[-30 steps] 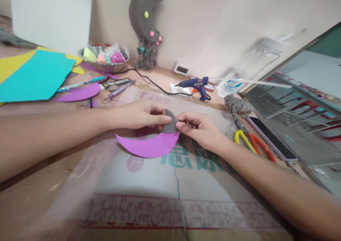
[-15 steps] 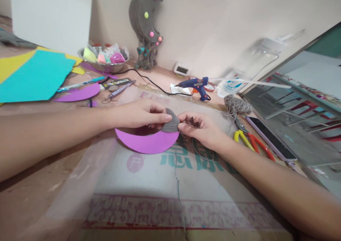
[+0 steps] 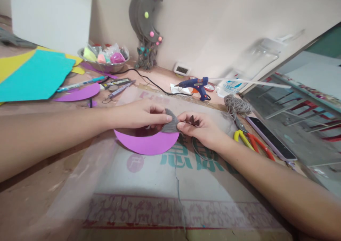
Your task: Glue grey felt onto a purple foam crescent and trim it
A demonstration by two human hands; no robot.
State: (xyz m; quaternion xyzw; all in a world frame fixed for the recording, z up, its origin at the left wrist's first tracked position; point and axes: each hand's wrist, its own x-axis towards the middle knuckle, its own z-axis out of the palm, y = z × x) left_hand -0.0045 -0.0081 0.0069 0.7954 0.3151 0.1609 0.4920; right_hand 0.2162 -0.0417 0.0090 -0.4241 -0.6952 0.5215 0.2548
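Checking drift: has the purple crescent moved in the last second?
Yes. The purple crescent has slid slightly up and left, away from the camera, uncovering more of the green print on the mat.

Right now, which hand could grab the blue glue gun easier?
Probably the right hand: the glue gun lies just beyond it, while the left hand pinches the grey tip farther away.

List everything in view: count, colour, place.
crescent: 1, purple with grey wrapped tip, centre, held by both hands
glue gun: 1, blue, behind the hands
twine: 1 bundle, grey, right
scissors: 1, yellow and red handles, right
phone: 1, dark, far right
bowl: 1, metal, colourful bits inside, back left
sheets: teal and yellow, left
spare crescent: 1, purple, left
moon ornament: 1, grey, against the wall
left hand: fingers pinch the grey tip
right hand: fingers pinch the grey tip
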